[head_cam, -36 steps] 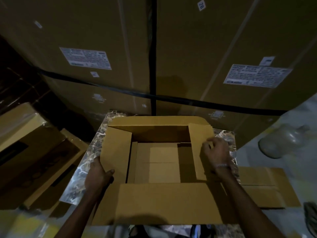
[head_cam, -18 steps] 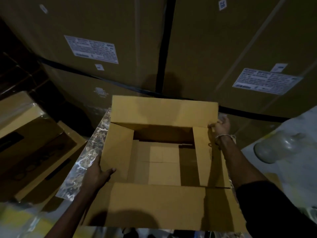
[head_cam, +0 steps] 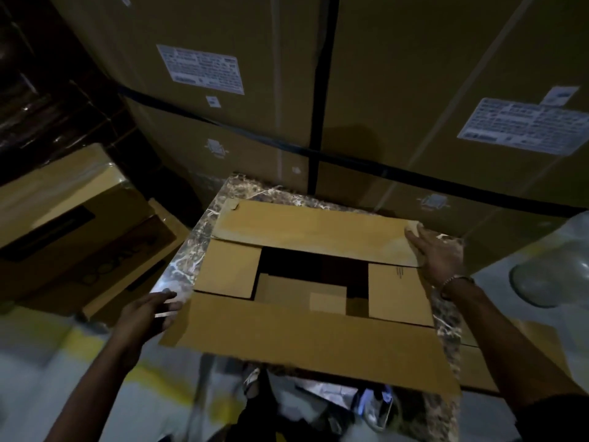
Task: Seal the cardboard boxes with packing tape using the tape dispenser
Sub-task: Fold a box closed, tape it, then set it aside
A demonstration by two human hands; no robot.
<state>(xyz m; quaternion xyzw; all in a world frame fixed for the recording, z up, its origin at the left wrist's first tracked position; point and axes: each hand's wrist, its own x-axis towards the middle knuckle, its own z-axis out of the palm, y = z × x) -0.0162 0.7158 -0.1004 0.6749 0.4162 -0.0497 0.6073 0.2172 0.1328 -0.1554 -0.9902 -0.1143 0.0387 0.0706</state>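
The far flap of the cardboard box [head_cam: 314, 282] on the tabletop [head_cam: 197, 237] has come down under the right hand [head_cam: 438, 255] — fingers flat, left hand [head_cam: 143, 317] loose, off the near flap — taping must wait.

Cardboard box [head_cam: 314, 339] on marbled surface [head_cam: 194, 250], flaps partly folded, middle open; right hand [head_cam: 438, 255] flat on far flap's right end, left hand [head_cam: 145, 315] open beside near-left corner.

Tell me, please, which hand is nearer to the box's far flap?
Right. The right hand rests on the far flap at its right end; the left hand is off the box's near-left side.
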